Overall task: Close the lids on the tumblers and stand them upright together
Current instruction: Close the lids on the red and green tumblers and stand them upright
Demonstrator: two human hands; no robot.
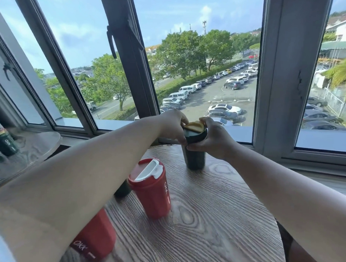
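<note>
A dark green tumbler [194, 158] stands upright at the far side of the round wooden table [214, 220]. Its yellow flip lid [194, 125] is tilted up, partly raised. My left hand [173, 126] grips the tumbler's top from the left, and my right hand [215, 139] holds the top rim from the right. A red tumbler [152, 191] with a white flip lid [150, 169] stands upright mid-table. Another red tumbler [95, 238] shows under my left forearm at the near left. A dark green tumbler [123, 190] is mostly hidden behind that forearm.
A second wooden table [38, 145] at the left carries dark green tumblers [5, 144]. Directly behind the table are the window sill and frames [271, 95], with a car park outside. The table's right edge curves off near my right forearm.
</note>
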